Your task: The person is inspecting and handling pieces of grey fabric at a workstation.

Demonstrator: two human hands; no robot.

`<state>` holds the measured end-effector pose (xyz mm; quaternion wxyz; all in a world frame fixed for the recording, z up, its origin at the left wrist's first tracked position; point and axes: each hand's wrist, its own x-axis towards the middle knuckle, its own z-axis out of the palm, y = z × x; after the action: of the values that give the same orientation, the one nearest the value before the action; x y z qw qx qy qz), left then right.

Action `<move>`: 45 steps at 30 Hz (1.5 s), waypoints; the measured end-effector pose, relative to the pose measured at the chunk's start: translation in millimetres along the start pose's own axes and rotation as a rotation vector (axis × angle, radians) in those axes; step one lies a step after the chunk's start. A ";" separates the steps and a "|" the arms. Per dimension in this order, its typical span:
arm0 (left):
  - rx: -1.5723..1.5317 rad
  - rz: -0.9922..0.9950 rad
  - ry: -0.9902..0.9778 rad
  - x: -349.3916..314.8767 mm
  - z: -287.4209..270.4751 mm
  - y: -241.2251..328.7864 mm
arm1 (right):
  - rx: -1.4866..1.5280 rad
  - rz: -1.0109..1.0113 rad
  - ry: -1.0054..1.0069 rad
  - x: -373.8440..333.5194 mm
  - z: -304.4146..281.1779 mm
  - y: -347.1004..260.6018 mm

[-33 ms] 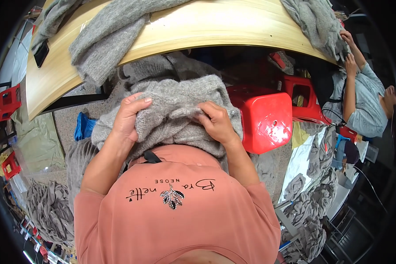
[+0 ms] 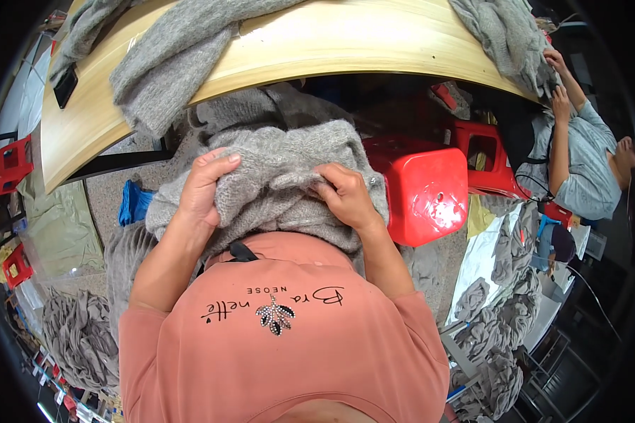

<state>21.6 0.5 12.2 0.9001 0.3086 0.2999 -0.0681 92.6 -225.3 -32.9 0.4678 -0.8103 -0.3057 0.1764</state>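
A grey knitted garment (image 2: pixel 261 201) lies bunched over my lap, below the table's near edge. My left hand (image 2: pixel 208 187) grips its left part, thumb on top and the fingers tucked behind the knit. On the other side, my right hand (image 2: pixel 344 194) pinches a fold of the same garment between thumb and bent fingers. The cloth between the two hands is gathered into ridges. Some of my fingertips are hidden in the folds.
Over the wooden table (image 2: pixel 331 42) hang more grey knits (image 2: pixel 169 67), beside a black phone (image 2: pixel 65 87). A red stool (image 2: pixel 430 194) stands close at my right. A co-worker (image 2: pixel 578 162) handles grey knitwear (image 2: pixel 504 39) at the far right. Heaped grey garments (image 2: pixel 81 338) lie lower left.
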 end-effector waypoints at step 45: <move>0.814 0.612 -0.032 -8.8 7.7 -30.4 | 0.229 -0.164 0.085 29.3 23.5 -55.8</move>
<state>8.9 -28.9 6.4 0.6902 0.7068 0.1309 0.0829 82.7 -169.7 3.7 0.5825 -0.7307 -0.3287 0.1366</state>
